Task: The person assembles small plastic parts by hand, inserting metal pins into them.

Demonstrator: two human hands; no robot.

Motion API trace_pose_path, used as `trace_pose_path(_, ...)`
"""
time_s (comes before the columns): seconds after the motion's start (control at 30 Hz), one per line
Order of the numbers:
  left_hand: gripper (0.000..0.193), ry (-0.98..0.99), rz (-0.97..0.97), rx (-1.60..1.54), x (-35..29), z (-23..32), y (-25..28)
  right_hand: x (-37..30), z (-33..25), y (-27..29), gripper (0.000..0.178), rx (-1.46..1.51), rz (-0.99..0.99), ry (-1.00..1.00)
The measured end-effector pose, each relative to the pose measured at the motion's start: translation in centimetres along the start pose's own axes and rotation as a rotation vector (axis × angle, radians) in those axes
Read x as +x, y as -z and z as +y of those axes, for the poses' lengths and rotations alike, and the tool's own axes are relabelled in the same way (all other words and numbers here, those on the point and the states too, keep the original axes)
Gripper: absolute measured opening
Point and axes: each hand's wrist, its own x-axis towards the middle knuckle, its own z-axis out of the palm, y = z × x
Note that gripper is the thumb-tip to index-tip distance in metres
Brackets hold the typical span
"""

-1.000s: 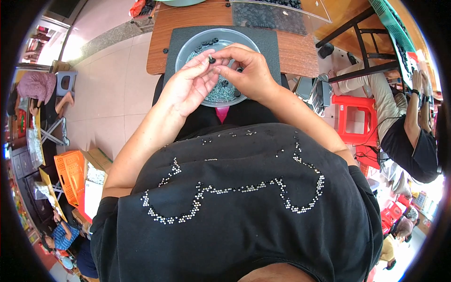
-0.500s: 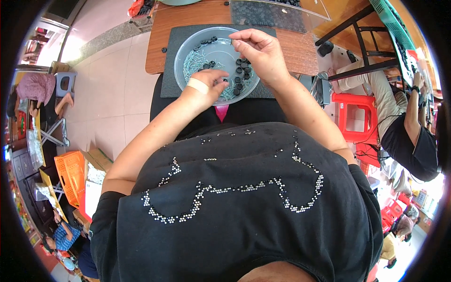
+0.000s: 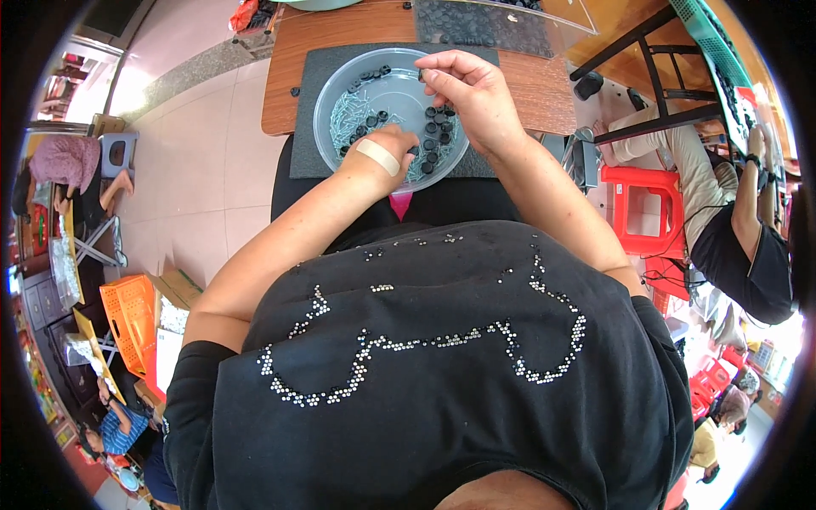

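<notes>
A round clear plastic tub [image 3: 320, 127] holds thin silvery-green screws [image 3: 347, 115] and several small black round caps [image 3: 431, 144]. Over its near part is my left hand [image 3: 379, 158], a plaster strip across its back. Its fingers are closed on a black cap [image 3: 414, 150], which shows partly at the thumb. My right hand [image 3: 478, 93] is raised at the tub's far right rim, thumb and forefinger pinched together. Something small and dark shows at those fingertips, too small to name.
Under the tub lies a dark grey mat [image 3: 303, 157] on a wooden table [image 3: 285, 93]. A clear-walled tray of black pieces [image 3: 476, 24] stands at the back. A red stool [image 3: 616, 200] is to the right, beside a seated co-worker [image 3: 739, 238]. Orange crates [image 3: 127, 314] stand at left.
My left hand has shifted slightly right and its fingers have closed around a black cap. My right hand has stayed almost in place, still pinching.
</notes>
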Motion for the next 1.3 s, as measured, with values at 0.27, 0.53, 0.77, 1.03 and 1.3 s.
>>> trace_pose_path(0.27, 0.014, 0.029, -0.093, -0.103, 0.5, -0.1, 0.4, 0.2, 0.3, 0.5, 0.010, 0.177, -0.033, -0.071)
trace_pose_path(0.53, 0.025, -0.061, -0.066, -0.021, 0.4, 0.0, 0.0, 0.1, 0.2, 0.2, 0.012, 0.291, -0.069, -0.159)
trace_pose_path(0.77, 0.023, 0.308, 0.057, -0.563, 0.5, -0.6, 2.8, 0.0, 0.1, 0.1, 0.012, 0.382, -0.090, -0.191)
trace_pose_path(1.03, 0.022, 0.213, 0.325, -0.914, 0.1, 0.8, 5.1, -1.0, -0.3, -1.7, 0.011, -0.021, -0.112, 0.037)
trace_pose_path(1.3, 0.023, 0.167, 0.344, -0.855, -0.3, 1.6, 5.5, -1.6, -1.1, -2.4, 0.011, -0.518, -0.010, 0.297)
